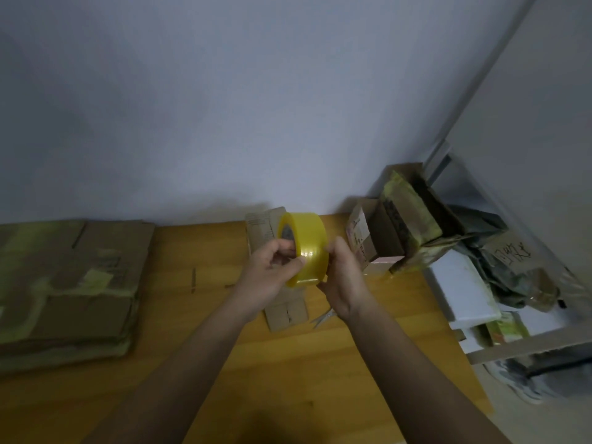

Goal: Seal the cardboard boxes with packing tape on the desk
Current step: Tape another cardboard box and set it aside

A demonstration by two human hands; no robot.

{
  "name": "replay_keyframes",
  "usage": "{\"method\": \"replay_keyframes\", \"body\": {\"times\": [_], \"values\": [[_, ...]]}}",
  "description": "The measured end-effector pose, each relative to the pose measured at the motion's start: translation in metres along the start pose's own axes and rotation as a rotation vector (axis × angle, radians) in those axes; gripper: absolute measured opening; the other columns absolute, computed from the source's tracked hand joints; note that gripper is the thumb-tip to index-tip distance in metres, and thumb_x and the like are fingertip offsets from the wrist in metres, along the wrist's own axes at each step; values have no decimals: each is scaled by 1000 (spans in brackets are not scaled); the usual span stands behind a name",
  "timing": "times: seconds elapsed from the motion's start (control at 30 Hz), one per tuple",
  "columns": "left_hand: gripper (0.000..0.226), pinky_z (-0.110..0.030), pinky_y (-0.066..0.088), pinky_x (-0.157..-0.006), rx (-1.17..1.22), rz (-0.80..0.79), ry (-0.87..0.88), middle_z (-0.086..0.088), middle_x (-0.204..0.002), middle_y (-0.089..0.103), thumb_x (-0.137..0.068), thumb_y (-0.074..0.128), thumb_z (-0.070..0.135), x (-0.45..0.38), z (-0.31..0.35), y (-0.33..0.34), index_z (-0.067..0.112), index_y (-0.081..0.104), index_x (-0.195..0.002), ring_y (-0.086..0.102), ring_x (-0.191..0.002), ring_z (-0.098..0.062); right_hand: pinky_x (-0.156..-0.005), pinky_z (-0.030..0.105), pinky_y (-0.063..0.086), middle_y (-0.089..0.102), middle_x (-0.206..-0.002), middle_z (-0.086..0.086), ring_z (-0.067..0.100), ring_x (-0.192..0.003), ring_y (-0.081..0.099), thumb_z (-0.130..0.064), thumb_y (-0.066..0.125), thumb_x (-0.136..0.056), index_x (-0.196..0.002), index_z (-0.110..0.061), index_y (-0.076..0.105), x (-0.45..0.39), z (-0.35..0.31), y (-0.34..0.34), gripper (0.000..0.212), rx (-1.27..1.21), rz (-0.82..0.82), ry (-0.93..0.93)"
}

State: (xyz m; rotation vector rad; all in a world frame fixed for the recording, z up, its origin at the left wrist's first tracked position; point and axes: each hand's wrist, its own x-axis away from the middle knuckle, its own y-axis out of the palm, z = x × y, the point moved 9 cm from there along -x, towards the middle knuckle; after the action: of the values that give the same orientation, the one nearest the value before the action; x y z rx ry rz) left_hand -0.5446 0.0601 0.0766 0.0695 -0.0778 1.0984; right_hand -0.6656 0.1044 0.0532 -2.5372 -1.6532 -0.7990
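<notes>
Head view: both hands are clamping the tape roll [304,249] above the counter [368,363], left hand [272,274] at nine o'clock thumbing its face, right hand [344,283] at three, probably seeking the tape end; a small cardboard box [286,312] is lying directly beneath.

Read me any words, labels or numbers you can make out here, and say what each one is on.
None can be read for certain.
Dark handwritten marks on the cardboard piece at the right: too blurred.
Red and dark handwriting on the small box beside the tape roll: too blurred.
Printed lines on the box behind the roll: too small.
</notes>
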Motion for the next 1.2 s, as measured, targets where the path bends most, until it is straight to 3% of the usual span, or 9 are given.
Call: {"method": "replay_keyframes", "body": {"times": [0.23,0.4,0.57,0.63,0.77,0.87,1.03,1.1,1.2], "values": [[14,-16,49,-74,-34,41,6,7,-95,64,-90,65,12,-3,3,0,24,63,-96,59,-91,-8,-81,39,40,59,-90,12,27,-91,51,-19,47,-62,-94,-1,67,-7,0,0,41,-53,-103,-12],[12,-17,49,-74,-53,77,-49,6,-97,65,-90,65,15,-7,-1,3,21,64,-100,60,-92,-8,-82,45,42,57,-102,18,31,-99,52,-42,56,-68,-110,11,58,-17,-2,-4,68,60,-44,18],[13,-13,49,-70,-68,131,-48,4,-99,64,-91,63,14,-11,-1,7,22,63,-102,59,-87,0,-85,47,47,67,-98,16,40,-105,58,-21,46,-79,-94,-8,72,-25,-7,-8,32,58,-75,-16],[14,-16,49,-73,-75,158,-49,5,-98,63,-91,63,14,-14,-1,7,24,62,-101,58,-84,3,-90,50,46,68,-105,20,43,-108,57,-13,46,-73,-104,-8,71,-26,-9,-6,41,81,-139,-39],[10,-31,55,-78,54,191,-100,-1,-99,65,-94,59,12,-19,-1,6,19,63,-100,63,-92,-13,-88,34,47,70,-110,4,22,-106,62,-21,54,-78,-117,-12,68,-23,-24,-1,42,232,-324,-153],[14,-19,53,-64,211,194,-177,1,-101,67,-97,55,17,-23,1,5,14,63,-108,68,-85,-6,-86,19,48,69,-119,1,12,-112,62,-8,51,-98,-126,-8,63,-19,-38,-6,30,355,-377,-265],[38,-29,43,-90,-642,348,86,12,-113,42,-91,62,25,-40,42,-12,23,50,-127,46,-112,-12,-83,19,49,68,-109,-1,8,-103,63,-9,49,-100,-119,-18,64,-22,-46,-7,25,466,-391,-304],[41,-30,40,-96,-862,292,309,3,-123,47,-91,62,17,-43,64,5,19,56,-131,42,-118,-16,-85,26,51,66,-109,7,17,-103,61,-12,52,-100,-115,-21,65,-22,-46,-6,22,541,-392,-344],[24,-35,50,-85,-1039,224,482,-5,-114,65,-91,60,11,-41,68,27,11,71,-113,60,-104,-24,-83,19,49,65,-111,3,12,-102,60,-13,52,-100,-119,-23,63,-23,-43,-8,24,559,-386,-360]]}}
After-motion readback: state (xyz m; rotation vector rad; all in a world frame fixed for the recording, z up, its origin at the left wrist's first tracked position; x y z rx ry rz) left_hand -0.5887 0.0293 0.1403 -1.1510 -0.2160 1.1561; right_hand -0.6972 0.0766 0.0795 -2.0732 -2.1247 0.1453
